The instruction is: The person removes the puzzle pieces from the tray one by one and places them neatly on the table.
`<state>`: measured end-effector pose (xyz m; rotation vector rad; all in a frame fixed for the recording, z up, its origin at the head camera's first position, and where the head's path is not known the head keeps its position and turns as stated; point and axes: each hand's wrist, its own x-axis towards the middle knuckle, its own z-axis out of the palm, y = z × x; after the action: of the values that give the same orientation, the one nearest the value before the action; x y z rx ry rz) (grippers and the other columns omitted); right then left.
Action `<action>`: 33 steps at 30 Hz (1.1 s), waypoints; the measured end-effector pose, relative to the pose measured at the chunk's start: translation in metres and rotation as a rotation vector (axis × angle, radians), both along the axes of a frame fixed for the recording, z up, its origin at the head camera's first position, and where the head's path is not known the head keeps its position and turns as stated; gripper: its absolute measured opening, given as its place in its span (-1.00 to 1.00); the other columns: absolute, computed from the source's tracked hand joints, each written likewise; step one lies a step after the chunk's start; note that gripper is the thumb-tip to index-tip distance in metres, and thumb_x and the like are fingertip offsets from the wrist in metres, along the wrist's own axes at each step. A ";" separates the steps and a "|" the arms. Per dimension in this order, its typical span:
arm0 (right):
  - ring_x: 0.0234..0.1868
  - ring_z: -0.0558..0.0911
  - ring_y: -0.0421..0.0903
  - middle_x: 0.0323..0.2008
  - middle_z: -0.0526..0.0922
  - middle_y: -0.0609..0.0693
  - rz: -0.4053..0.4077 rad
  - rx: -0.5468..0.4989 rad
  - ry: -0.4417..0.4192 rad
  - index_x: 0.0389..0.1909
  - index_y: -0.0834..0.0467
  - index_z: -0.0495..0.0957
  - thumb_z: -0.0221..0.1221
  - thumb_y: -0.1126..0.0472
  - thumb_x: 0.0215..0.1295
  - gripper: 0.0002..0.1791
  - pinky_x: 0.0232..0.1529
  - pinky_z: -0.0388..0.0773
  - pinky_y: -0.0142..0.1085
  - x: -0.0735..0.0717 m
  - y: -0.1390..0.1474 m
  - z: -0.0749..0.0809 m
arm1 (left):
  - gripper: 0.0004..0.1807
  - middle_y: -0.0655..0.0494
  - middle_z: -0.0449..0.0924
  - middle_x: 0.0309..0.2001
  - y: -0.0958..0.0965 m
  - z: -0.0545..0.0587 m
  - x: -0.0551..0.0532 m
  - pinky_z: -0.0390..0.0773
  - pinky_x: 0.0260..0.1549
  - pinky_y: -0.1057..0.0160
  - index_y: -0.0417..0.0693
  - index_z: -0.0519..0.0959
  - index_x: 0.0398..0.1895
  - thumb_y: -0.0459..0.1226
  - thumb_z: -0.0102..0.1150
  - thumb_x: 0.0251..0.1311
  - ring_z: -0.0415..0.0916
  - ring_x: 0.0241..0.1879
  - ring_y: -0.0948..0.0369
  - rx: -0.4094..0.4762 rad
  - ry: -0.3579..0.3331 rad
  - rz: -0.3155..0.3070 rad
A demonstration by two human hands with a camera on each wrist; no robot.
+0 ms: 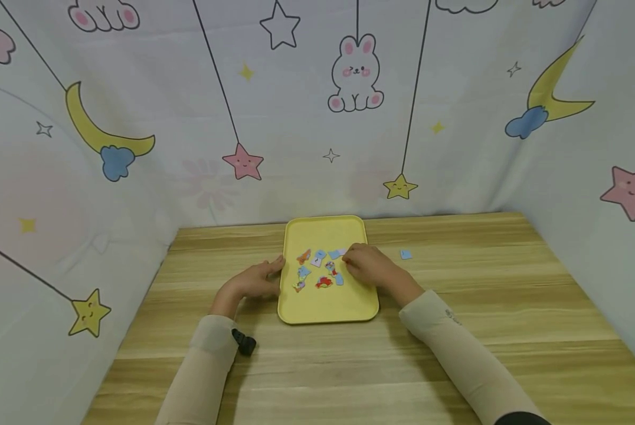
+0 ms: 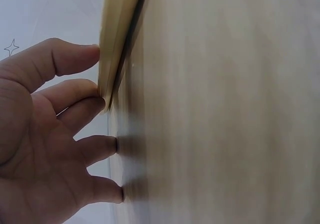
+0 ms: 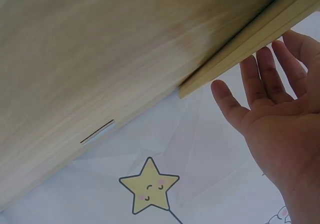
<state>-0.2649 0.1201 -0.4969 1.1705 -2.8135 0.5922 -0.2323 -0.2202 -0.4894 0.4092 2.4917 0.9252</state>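
A yellow tray (image 1: 327,306) lies on the wooden table with several small flat cut-out pieces on it. My left hand (image 1: 257,280) rests at its left edge. In the left wrist view, the thumb (image 2: 82,58) and two fingers touch the tray's side, while the other two fingertips reach the tabletop. Over the tray's right side, my right hand (image 1: 369,264) has its fingertips beside a blue and pale piece (image 1: 334,254); whether they pinch it I cannot tell. Nearby lie a red piece (image 1: 324,282), an orange piece (image 1: 304,257) and a blue-and-white piece (image 1: 317,258).
One small blue piece (image 1: 405,254) lies on the table (image 1: 482,283), to the right of the tray. A white cloth (image 1: 296,118) printed with stars, moons and rabbits hangs behind and on both sides. A black strap clip (image 1: 245,342) sits by the left sleeve.
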 end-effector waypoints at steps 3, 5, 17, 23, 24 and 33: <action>0.05 0.71 0.10 0.00 0.74 0.17 -0.003 -0.008 0.004 0.04 0.33 0.75 0.23 0.35 0.47 -0.76 0.12 0.66 -0.02 0.000 0.001 0.001 | -0.01 -0.04 -0.12 0.70 0.000 0.001 0.001 -0.05 0.57 -0.30 -0.12 0.05 0.70 -0.25 0.34 0.26 -0.29 0.66 -0.25 -0.003 0.000 -0.001; 0.04 0.71 0.09 -0.01 0.74 0.17 -0.011 -0.006 0.007 0.04 0.34 0.74 0.23 0.34 0.47 -0.75 0.11 0.66 -0.04 0.000 0.002 0.001 | -0.01 -0.04 -0.11 0.70 0.000 0.002 0.001 -0.05 0.57 -0.30 -0.11 0.05 0.70 -0.25 0.34 0.27 -0.30 0.66 -0.25 0.000 -0.003 -0.001; 0.03 0.67 0.11 -0.02 0.72 0.16 -0.065 -0.047 -0.003 0.04 0.33 0.74 0.21 0.32 0.48 -0.75 0.09 0.66 -0.04 -0.004 0.018 -0.001 | -0.02 0.00 -0.11 0.70 0.000 0.003 0.002 0.00 0.56 -0.27 -0.08 0.04 0.70 -0.27 0.32 0.27 -0.31 0.67 -0.22 -0.003 -0.014 -0.007; -0.04 0.66 0.06 -0.06 0.72 0.13 -0.076 -0.055 -0.006 0.02 0.34 0.73 0.21 0.32 0.48 -0.76 0.00 0.66 -0.07 -0.004 0.025 0.001 | -0.02 -0.01 -0.14 0.71 0.000 0.002 0.002 -0.01 0.56 -0.29 -0.10 0.05 0.70 -0.27 0.32 0.27 -0.32 0.66 -0.24 0.009 -0.018 -0.002; -0.06 0.65 0.06 -0.08 0.72 0.13 -0.075 -0.061 -0.003 0.02 0.34 0.74 0.22 0.33 0.47 -0.76 -0.02 0.66 -0.08 -0.004 0.026 0.001 | -0.02 -0.01 -0.14 0.71 0.000 0.002 0.002 -0.01 0.56 -0.29 -0.11 0.05 0.70 -0.27 0.32 0.27 -0.32 0.66 -0.25 0.009 -0.014 -0.004; -0.03 0.68 0.11 -0.08 0.72 0.17 -0.088 -0.061 0.024 0.01 0.37 0.73 0.25 0.35 0.44 -0.77 0.04 0.67 -0.03 -0.008 0.038 0.001 | 0.00 -0.04 -0.12 0.70 0.000 0.002 0.001 -0.06 0.57 -0.30 -0.10 0.04 0.71 -0.26 0.33 0.26 -0.32 0.66 -0.25 0.006 -0.007 0.007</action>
<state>-0.2724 0.1580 -0.4962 1.0303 -2.7888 0.6489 -0.2308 -0.2203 -0.4874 0.3987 2.4857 0.9351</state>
